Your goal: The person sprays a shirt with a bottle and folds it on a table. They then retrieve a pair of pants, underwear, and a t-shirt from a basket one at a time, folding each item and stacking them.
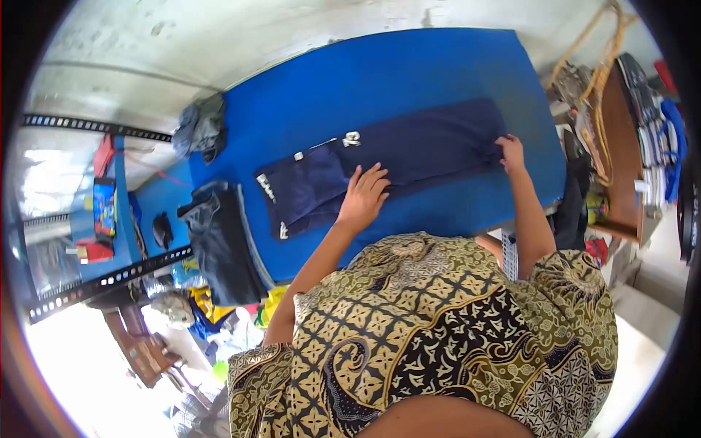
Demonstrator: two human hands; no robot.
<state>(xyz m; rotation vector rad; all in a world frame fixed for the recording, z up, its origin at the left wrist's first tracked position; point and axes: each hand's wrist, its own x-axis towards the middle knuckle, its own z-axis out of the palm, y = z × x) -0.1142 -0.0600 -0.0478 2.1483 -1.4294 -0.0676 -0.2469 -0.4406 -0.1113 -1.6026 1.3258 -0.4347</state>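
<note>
Blue padded table (409, 73), broad and flat, set against a pale concrete wall (182, 36). Spread lengthwise across it, a navy garment (409, 157) with white lettering near its left end. Flat on the cloth near its middle, left hand (363, 197), fingers spread and pressing down, gripping nothing. At the garment's right end, right hand (511, 152), fingertips pinching the edge of the fabric. Draped over the table's left edge, dark grey jeans (223, 244); at the far left corner, a crumpled grey cloth (201, 128). Off to the right, a wooden rack (621, 160) hung with clothes and rope. Below the table on the left, loose bright clothing (212, 310) heaped on the floor.
</note>
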